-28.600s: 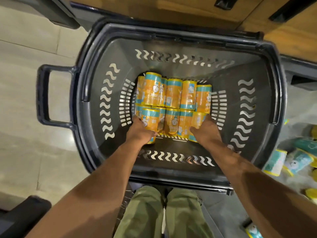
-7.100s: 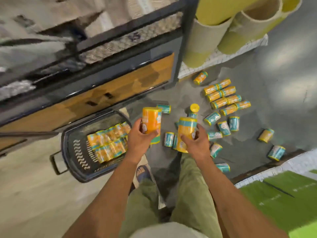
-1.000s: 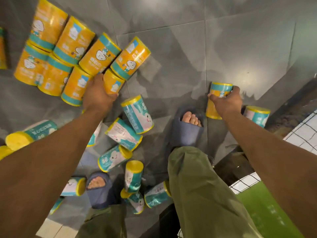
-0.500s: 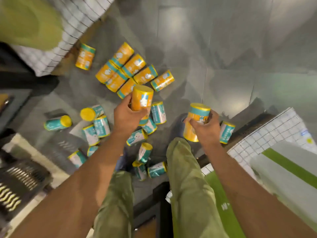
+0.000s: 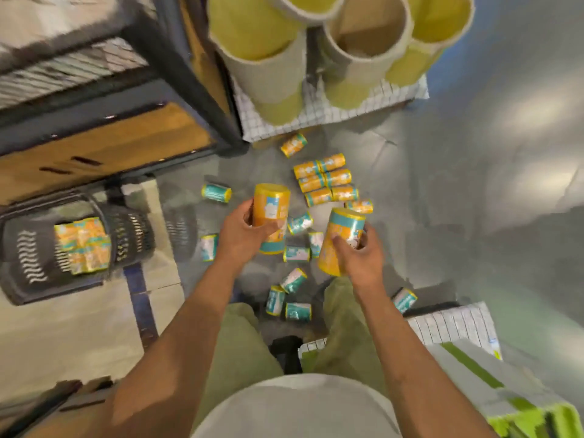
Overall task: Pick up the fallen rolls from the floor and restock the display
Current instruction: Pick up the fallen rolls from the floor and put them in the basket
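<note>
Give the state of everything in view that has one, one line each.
left hand: grips left roll, lifted.
right hand: grips right roll, lifted.
basket: on floor, holding packed rolls.
orange floor rolls: lying clustered.
teal floor rolls: lying scattered.

Views: one, head-worn, wide-angle.
Station: on a standing person, above the floor rolls (image 5: 325, 181).
Facing: steeply down, slightly forward; own shirt (image 5: 294, 406) and trousers (image 5: 240, 343) along the lower edge.
Nearness: left hand (image 5: 243, 235) and right hand (image 5: 360, 257), each gripping an orange roll (image 5: 271, 213), close under the lens; floor rolls well below.
Reach: basket (image 5: 31, 267) left of the floor rolls, yellow tubes (image 5: 246, 26) beyond them.
</note>
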`<state>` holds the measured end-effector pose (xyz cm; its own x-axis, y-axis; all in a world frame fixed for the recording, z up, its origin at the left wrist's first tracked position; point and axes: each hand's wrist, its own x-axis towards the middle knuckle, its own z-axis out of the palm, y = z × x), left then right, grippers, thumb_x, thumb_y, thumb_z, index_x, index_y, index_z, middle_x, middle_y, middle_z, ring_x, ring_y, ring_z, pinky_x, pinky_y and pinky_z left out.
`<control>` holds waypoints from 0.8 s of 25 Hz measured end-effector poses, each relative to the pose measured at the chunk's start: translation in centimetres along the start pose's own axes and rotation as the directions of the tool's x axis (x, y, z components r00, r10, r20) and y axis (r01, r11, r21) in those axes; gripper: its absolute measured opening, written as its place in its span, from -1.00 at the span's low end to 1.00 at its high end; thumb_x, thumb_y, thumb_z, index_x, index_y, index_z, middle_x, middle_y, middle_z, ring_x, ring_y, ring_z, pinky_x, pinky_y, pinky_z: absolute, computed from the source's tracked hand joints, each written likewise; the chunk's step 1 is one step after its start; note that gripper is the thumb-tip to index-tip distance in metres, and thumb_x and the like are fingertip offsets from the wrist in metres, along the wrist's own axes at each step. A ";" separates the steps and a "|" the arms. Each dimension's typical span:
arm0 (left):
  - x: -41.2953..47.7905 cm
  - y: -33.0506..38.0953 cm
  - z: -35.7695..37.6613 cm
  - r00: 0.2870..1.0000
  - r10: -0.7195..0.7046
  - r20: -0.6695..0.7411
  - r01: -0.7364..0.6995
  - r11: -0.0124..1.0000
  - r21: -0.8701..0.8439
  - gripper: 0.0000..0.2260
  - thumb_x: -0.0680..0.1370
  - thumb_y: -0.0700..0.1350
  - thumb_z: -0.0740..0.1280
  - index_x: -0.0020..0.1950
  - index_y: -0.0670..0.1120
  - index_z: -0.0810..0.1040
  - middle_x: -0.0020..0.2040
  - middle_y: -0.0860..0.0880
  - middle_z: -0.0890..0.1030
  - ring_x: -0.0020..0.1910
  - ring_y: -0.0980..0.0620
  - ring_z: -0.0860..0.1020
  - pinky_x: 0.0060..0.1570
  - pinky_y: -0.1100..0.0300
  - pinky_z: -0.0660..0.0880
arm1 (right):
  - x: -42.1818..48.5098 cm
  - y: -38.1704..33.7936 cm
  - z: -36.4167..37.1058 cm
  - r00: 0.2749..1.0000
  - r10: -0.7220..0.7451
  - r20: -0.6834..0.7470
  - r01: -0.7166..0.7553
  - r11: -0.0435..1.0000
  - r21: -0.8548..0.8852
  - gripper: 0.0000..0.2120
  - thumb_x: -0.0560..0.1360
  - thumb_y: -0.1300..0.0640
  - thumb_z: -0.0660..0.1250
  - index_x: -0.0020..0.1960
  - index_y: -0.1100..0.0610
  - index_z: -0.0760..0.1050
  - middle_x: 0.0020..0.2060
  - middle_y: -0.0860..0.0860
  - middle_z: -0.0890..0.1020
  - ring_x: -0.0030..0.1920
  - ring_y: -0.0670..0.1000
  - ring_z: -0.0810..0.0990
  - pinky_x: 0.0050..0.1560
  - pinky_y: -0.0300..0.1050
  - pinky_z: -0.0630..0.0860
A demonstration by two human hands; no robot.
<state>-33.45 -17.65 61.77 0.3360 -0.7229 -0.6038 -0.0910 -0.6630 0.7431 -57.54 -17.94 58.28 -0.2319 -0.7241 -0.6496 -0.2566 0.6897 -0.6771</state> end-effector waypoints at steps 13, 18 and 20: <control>-17.7 -12.1 -45.1 0.920 -0.091 -0.381 -0.053 0.935 -0.351 -0.63 0.37 -0.11 0.62 0.12 0.05 0.64 0.00 0.08 0.73 -0.04 0.11 0.70 0.04 -0.06 0.66 | -31.8 -9.3 31.2 0.941 -0.170 0.292 0.189 0.981 -0.037 -0.69 0.49 0.10 0.53 0.20 0.06 0.55 -0.02 0.11 0.72 -0.10 0.05 0.67 0.08 0.19 0.62; -21.1 -17.8 -53.1 0.843 -0.220 -0.491 -0.037 0.887 -0.461 -0.61 0.40 -0.16 0.60 0.19 0.02 0.64 0.04 0.04 0.72 0.00 0.03 0.70 0.00 -0.01 0.66 | -37.9 -10.7 41.8 0.848 -0.207 0.488 0.283 0.955 -0.088 -0.81 0.52 0.16 0.50 0.09 0.03 0.56 -0.13 -0.03 0.69 -0.15 -0.07 0.66 -0.07 -0.02 0.61; -21.4 -20.3 -55.8 0.812 -0.274 -0.516 -0.009 0.877 -0.480 -0.61 0.40 -0.11 0.61 0.19 0.07 0.63 0.04 0.08 0.72 0.00 0.06 0.69 -0.01 -0.03 0.66 | -39.4 -10.8 45.8 0.812 -0.193 0.551 0.301 0.947 -0.113 -0.79 0.53 0.17 0.49 0.13 0.08 0.57 -0.11 -0.01 0.70 -0.17 -0.11 0.66 -0.09 -0.04 0.63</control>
<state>13.50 22.20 75.70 0.7810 -0.3046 -0.5452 0.3673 -0.4819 0.7955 -2.69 3.53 75.36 0.3784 -0.7153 -0.5875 -0.4191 0.4336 -0.7977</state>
